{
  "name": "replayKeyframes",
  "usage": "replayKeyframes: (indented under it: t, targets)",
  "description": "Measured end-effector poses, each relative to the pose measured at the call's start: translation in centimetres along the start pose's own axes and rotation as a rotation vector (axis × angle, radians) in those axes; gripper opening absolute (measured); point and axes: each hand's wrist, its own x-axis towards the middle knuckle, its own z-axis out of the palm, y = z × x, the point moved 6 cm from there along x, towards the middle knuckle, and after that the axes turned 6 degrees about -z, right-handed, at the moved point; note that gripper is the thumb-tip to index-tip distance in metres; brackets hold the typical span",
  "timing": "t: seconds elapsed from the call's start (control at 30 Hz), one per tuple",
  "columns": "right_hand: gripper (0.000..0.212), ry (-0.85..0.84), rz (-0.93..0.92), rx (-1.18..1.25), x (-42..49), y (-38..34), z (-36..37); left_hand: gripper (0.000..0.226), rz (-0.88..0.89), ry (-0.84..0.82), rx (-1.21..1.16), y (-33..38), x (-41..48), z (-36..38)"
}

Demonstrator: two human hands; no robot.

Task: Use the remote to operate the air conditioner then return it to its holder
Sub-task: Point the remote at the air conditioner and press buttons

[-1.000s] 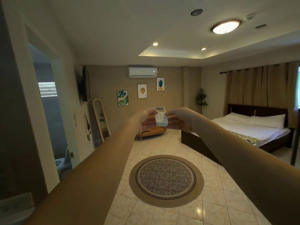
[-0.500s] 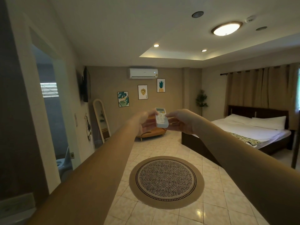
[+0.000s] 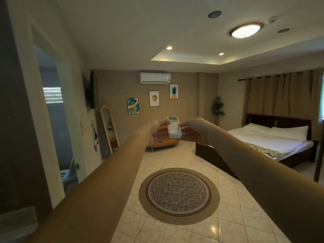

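Note:
A white remote with a small screen at its top is held out at arm's length, pointing toward the far wall. My left hand grips it from the left and below. My right hand reaches in from the right, its thumb tip resting on the remote's buttons and its fingers under the remote's right edge. The white air conditioner hangs high on the far wall, above the remote, its flap looking closed. No remote holder can be made out.
A round woven rug lies on the tiled floor ahead. A dark-framed bed stands to the right, an orange seat and a leaning mirror at the far wall. An open doorway to a bathroom is on the left.
Both hands and the remote stay almost still; the view has tilted slightly so everything sits a little lower in frame. My right thumb remains on the buttons.

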Motion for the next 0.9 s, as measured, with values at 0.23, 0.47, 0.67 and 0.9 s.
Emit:
replayKeyframes:
  t: [0.23,0.47,0.67,0.9]
  targets:
    - [0.019,0.016,-0.017,-0.021,0.5,0.2,-0.5,0.022,0.021,-0.052,0.016,0.2,-0.6,0.3]
    - [0.009,-0.006,-0.152,-0.093,-0.1,-0.2,-0.9,0.024,0.155,-0.135,0.031,0.6,-1.1,0.3]
    - [0.027,-0.014,-0.279,-0.139,-0.5,0.1,-1.2,0.040,0.267,-0.202,-0.033,0.2,-1.0,0.5]
    - [0.023,0.051,-0.408,-0.199,-0.4,0.6,-1.7,0.046,0.345,-0.202,-0.020,-0.5,-0.2,0.7]
